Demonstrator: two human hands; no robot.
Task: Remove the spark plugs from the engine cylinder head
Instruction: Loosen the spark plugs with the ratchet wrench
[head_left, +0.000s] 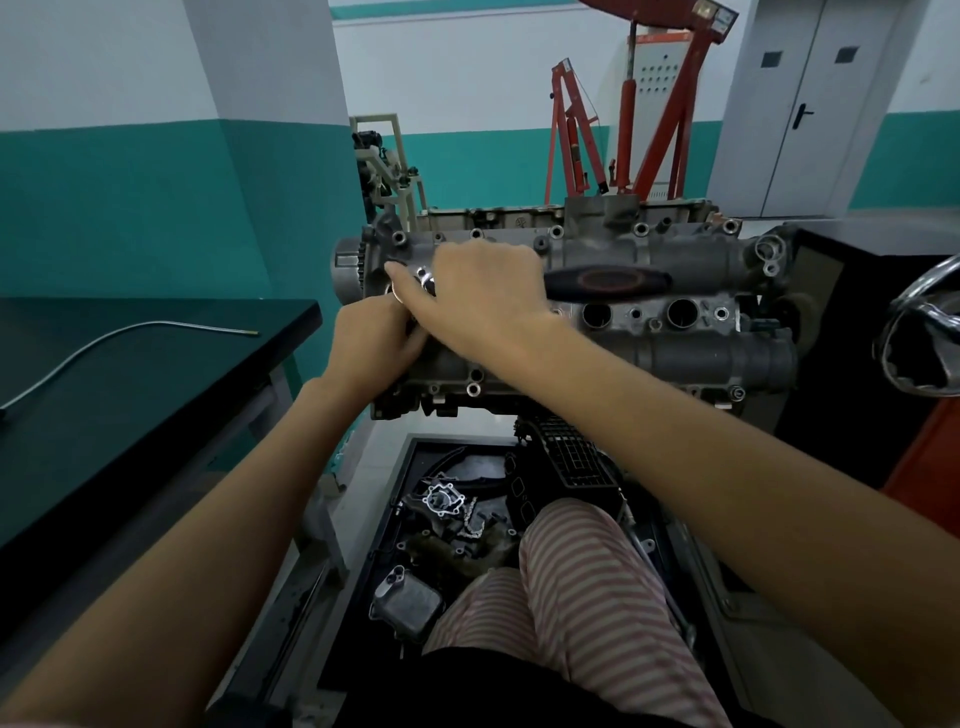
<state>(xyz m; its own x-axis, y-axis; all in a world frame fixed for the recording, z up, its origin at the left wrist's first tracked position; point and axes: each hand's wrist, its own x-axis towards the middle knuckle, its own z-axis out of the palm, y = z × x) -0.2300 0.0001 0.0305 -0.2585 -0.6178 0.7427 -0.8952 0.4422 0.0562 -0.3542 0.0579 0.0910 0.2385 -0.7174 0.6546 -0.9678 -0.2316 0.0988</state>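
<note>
1. Your right hand (485, 283) lay over the head of the ratchet (605, 280) at the left end of the cylinder head (675, 353). Its fingers curled around the chrome head (425, 278), and the black handle stuck out to the right across the casting.
2. Your left hand (371, 338) sat just below, touching the right hand, fingers curled at the tool's shaft. What exactly it pinched was hidden, so I cannot tell whether it held the socket or only steadied it.
3. The plug itself was out of sight, down in the leftmost well under your hands. Two open wells (596, 314) showed further right; whether plugs remained in them I could not see.
4. My judgement on handling: a plug is small and light, but its ceramic insulator cracks under side load, and the threads in an aluminium head strip easily. You needed the socket square on the hex, one hand pressing straight down at the ratchet head, the pull taken far out on the handle.
5. Once loose, it should spin by fingers on the extension, lifted straight up.
</note>
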